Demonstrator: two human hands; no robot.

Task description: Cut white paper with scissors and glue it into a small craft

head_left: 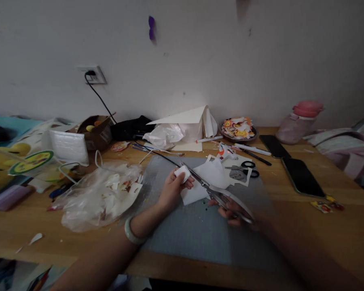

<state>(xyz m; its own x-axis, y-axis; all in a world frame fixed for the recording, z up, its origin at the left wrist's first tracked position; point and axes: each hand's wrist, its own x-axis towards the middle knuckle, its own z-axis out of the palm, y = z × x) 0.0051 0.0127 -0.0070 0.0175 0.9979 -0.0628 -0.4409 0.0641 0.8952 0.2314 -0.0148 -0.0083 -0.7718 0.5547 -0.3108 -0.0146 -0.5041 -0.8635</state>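
Grey cutting mat (pixel 200 234); white paper piece (pixel 197 193); silver scissors (pixel 221 194); pale green bangle (pixel 132 233); pink-lidded bottle (pixel 297 121); black phones (pixel 301 177); wooden-brown table (pixel 336 238).

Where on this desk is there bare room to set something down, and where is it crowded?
Free: the near part of the grey mat below the left hand and right hand, and bare wood between the mat and the nearer phone. Crowded: the plastic bag of scraps on the left, and the back edge with folded paper, markers and sticker plate.
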